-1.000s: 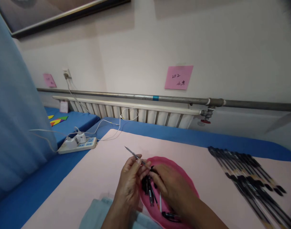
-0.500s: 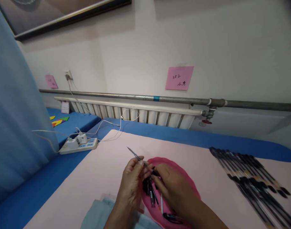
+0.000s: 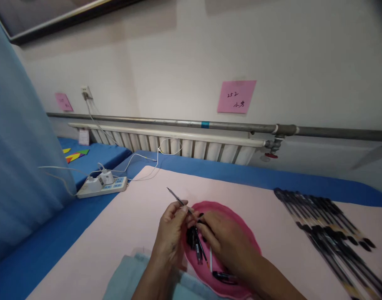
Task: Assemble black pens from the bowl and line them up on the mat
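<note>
My left hand (image 3: 172,229) pinches a slim clear-barrelled pen (image 3: 176,196) between thumb and fingers, its pointed tip slanting up and to the left. At the pen's lower end, my right hand (image 3: 224,235) is closed with its fingertips together around a dark part; whether this is a cap or the barrel's end I cannot tell. Both hands are over a pink scalloped dish (image 3: 206,277). Black caps (image 3: 191,237), pen parts and a thin white stick (image 3: 211,260) lie inside it, with a black piece (image 3: 224,277) near its front rim.
Rows of black-capped pens (image 3: 322,212) lie to the right on the pink sheet (image 3: 141,216). A light blue cloth (image 3: 125,277) is in front of me. At left are a power strip (image 3: 101,187) with chargers, white cables and a blue curtain (image 3: 25,158). A radiator (image 3: 191,148) lines the wall.
The view has shifted slightly. Both hands stay together at the pen over the dish, and the right fingers have shifted a little at its lower end.
</note>
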Demonstrator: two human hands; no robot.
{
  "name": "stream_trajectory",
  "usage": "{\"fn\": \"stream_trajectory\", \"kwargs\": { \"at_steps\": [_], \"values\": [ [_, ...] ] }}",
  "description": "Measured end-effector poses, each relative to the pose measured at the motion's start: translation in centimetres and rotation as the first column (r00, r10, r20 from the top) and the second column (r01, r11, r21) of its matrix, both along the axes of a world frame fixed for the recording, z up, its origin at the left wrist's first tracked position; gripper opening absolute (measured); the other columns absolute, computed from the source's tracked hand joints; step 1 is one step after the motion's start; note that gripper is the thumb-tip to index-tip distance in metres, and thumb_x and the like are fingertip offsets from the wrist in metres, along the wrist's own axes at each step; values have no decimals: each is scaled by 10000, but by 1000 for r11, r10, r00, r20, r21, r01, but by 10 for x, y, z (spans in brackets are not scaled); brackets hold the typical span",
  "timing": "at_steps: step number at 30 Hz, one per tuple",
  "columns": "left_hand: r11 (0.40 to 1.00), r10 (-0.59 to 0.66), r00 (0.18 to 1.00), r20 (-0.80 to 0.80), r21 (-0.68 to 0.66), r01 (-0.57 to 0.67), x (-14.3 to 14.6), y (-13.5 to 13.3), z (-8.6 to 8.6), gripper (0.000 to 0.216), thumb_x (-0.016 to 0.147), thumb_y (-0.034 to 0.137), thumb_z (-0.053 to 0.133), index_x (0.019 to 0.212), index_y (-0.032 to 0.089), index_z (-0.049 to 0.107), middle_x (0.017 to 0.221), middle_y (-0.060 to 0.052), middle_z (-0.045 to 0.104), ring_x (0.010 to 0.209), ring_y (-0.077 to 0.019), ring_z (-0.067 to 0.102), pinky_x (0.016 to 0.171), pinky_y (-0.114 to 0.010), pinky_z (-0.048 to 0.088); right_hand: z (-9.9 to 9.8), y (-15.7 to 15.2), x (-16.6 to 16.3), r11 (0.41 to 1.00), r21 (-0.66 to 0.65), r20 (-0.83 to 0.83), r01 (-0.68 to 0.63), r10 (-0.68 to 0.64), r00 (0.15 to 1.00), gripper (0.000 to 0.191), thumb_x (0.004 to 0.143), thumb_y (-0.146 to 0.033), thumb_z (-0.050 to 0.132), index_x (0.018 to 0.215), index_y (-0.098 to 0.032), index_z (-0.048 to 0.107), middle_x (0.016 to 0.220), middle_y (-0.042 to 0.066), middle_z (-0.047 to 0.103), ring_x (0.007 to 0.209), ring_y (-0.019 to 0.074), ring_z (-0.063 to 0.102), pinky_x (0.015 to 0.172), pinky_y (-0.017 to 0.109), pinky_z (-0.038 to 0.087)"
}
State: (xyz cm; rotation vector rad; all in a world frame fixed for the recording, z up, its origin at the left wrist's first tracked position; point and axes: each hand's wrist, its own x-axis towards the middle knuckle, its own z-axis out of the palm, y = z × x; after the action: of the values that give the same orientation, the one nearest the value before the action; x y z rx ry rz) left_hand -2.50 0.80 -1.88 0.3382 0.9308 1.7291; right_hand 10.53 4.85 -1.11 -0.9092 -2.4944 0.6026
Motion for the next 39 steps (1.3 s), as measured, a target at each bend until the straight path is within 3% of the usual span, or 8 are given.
{"fn": "stream_trajectory", "kwargs": {
  "at_steps": [10, 15, 20, 24, 29, 34, 36, 39],
  "values": [
    [999, 36, 999, -5, -5, -36, -4, 0, 3, 332, 642, 237, 752, 899, 136, 568, 663, -19, 652, 628, -126, 647, 601, -214, 506, 6, 9, 6, 998, -58, -45, -12, 9, 999, 92, 806, -166, 509, 760, -212, 574, 767, 11, 636, 699, 169, 569, 614, 271, 402],
    [994, 97, 994, -50, -50, -99, -10, -2, 4, 344, 685, 274, 713, 968, 158, 554, 684, -17, 632, 651, -142, 637, 544, -226, 514, 0, 28, 17, 995, -58, 68, 80, -76, 995, 172, 737, -98, 460, 703, -209, 586, 709, 6, 641, 653, 177, 569, 578, 271, 376],
    [998, 28, 998, -51, -47, -30, -8, -3, 3, 368, 729, 298, 675, 1052, 194, 531, 698, 4, 601, 696, -157, 641, 571, -261, 530, -19, 24, 12, 999, 9, 125, 53, -54, 991, 202, 804, -146, 450, 718, -215, 619, 734, 29, 673, 654, 183, 588, 569, 269, 353],
    [998, -35, 998, -55, -59, 31, -2, -3, -1, 340, 776, 305, 626, 1086, 208, 523, 687, 17, 588, 639, -122, 613, 544, -222, 497, -29, 18, 7, 991, 79, 163, 113, -124, 979, 224, 815, -160, 464, 731, -220, 663, 678, 38, 671, 603, 176, 581, 562, 269, 330],
    [981, -192, 978, -86, -25, 190, 5, -3, -5, 324, 812, 351, 564, 1084, 176, 533, 550, 49, 521, 431, -73, 488, 430, -182, 392, -22, 15, 5, 991, 34, 257, 133, -137, 957, 238, 787, -120, 463, 763, -208, 682, 747, 55, 703, 654, 185, 613, 584, 269, 348],
    [968, -248, 964, -92, -50, 245, 4, -4, -1, 269, 768, 346, 601, 946, 149, 554, 528, 76, 459, 359, -17, 295, 342, -145, 222, -16, 7, 1, 988, -5, 312, 152, -143, 939, 225, 732, -79, 469, 790, -173, 664, 820, 89, 719, 690, 212, 638, 569, 275, 355],
    [961, -271, 957, -101, -90, 262, 3, -5, 1, 257, 743, 348, 621, 898, 157, 548, 517, 84, 442, 356, -10, 258, 336, -142, 164, -16, 7, 1, 986, -53, 241, 158, -141, 960, 224, 722, -77, 465, 791, -171, 656, 798, 79, 716, 683, 207, 633, 568, 273, 365],
    [946, -312, 942, -123, -126, 297, 2, -6, 2, 261, 727, 361, 631, 874, 166, 539, 502, 94, 419, 351, -4, 227, 343, -147, 120, -11, 14, 4, 964, -226, -50, 141, -156, 986, 226, 716, -96, 454, 752, -203, 650, 745, 18, 697, 673, 168, 613, 599, 257, 404]
  ]
}}
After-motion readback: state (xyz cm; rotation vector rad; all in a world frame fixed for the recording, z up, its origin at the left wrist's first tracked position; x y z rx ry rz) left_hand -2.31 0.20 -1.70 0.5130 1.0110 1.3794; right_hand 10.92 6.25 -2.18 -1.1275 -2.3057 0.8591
